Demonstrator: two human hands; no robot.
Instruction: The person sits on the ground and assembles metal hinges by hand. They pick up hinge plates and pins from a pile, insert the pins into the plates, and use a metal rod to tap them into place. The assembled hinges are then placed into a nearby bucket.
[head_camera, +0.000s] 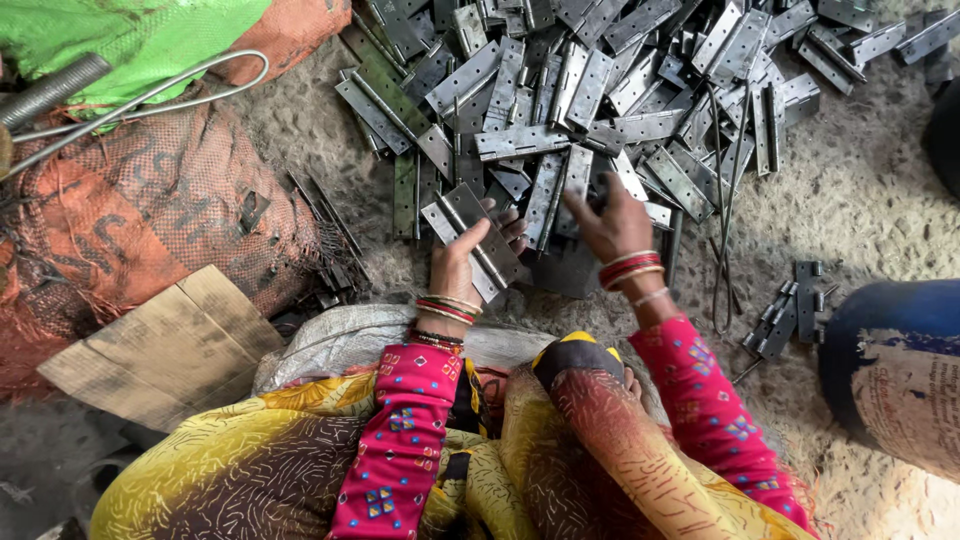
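Left hand (458, 262): closed on an open hinge (474, 240), held at the near edge of the hinge pile (600, 90) on the floor (860, 200). Right hand (607, 222): fingers pinched narrow on a hinge in the pile's near edge, which one I cannot tell. Bounds: sack (150, 210) and cardboard (165, 350) left, blue drum (895, 370) right, bare floor between pile and drum.
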